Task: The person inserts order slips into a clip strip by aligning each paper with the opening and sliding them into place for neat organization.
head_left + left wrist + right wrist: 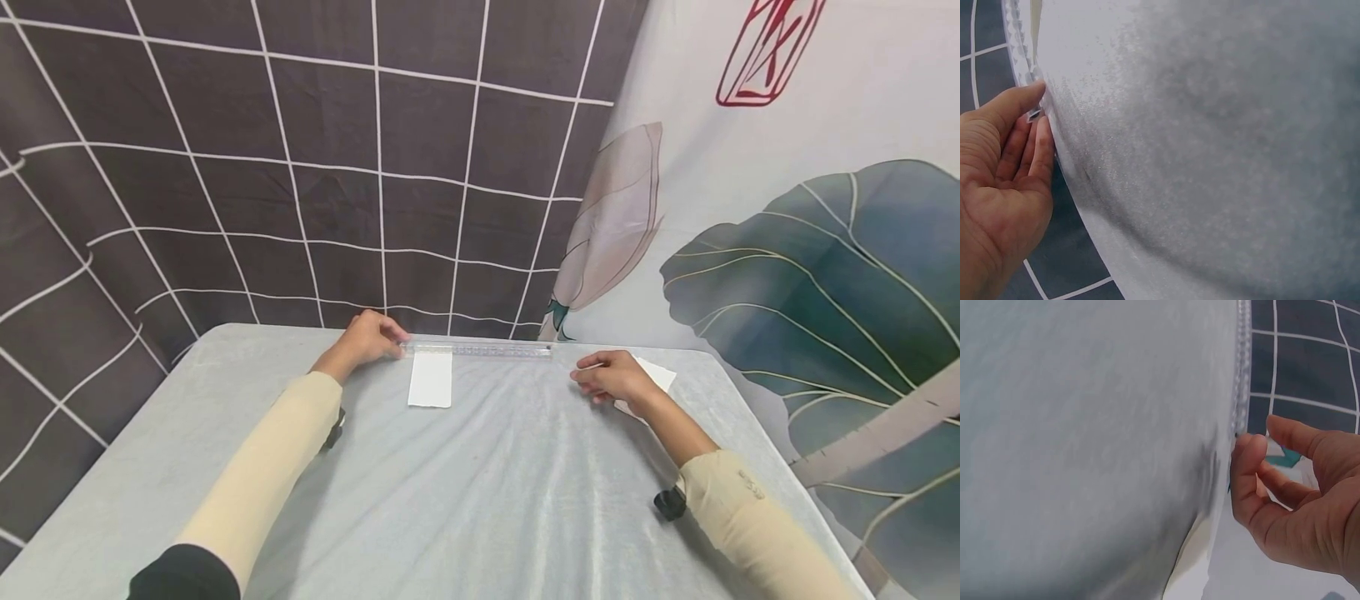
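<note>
- Left hand [369, 337], upper centre-left of the head view: thumb and fingers pinch the near end of a clear strip [487, 351].
- Right hand [611, 375], right of centre: grasping nothing, fingers loosely bent, thumb parted from them; in the head view it is just beyond the strip's right end.
- Strip: long, narrow, straight, see-through, glossy; a row of small faceted or beaded marks runs along it. Small dark spot at its right end. Lies crosswise along the far edge of the counter [465, 500], upper middle of the frame.
- White card [431, 382]: plain, upright rectangle, top edge meeting the strip near its left end.
- Second white card [656, 373]: tilted, partly hidden behind the right hand.
- Counter covered in pale grey, creased, soft-sheened cloth.
- Behind, upper left: dark curtain [322, 108] with white grid lines.
- Upper right: pale hanging [697, 175], large blue-green leaf print, red mark.
</note>
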{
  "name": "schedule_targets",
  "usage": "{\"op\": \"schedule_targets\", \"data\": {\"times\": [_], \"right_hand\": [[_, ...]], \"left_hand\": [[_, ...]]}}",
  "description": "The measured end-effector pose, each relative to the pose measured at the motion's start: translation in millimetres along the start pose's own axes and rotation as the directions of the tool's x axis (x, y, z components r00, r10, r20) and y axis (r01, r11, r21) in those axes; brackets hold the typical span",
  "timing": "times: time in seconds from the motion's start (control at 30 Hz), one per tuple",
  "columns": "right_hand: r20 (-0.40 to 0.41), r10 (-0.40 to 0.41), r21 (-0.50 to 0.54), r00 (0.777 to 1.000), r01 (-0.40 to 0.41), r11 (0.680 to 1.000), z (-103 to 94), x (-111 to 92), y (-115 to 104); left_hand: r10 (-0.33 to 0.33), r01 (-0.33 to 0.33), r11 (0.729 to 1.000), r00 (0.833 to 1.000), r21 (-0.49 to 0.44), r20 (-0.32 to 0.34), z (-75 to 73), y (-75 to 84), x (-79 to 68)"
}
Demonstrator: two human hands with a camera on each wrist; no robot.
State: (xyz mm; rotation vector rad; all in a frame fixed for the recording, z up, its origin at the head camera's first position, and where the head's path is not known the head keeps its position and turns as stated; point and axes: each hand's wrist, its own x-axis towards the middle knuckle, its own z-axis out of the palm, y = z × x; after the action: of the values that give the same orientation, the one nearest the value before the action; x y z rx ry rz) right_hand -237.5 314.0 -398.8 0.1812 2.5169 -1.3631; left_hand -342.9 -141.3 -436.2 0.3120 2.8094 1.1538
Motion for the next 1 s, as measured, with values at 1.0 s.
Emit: {"op": "schedule_targets", "data": {"times": [1.0], "right_hand": [[-0.224, 0.029, -0.266, 0.974, -0.090, 0.960, -50.3, -6.1, 45.0]], "left_hand": [[-0.011, 0.011, 1.000, 1.000, -0.011, 0.010, 9.5, -31.5, 27.6]]}}
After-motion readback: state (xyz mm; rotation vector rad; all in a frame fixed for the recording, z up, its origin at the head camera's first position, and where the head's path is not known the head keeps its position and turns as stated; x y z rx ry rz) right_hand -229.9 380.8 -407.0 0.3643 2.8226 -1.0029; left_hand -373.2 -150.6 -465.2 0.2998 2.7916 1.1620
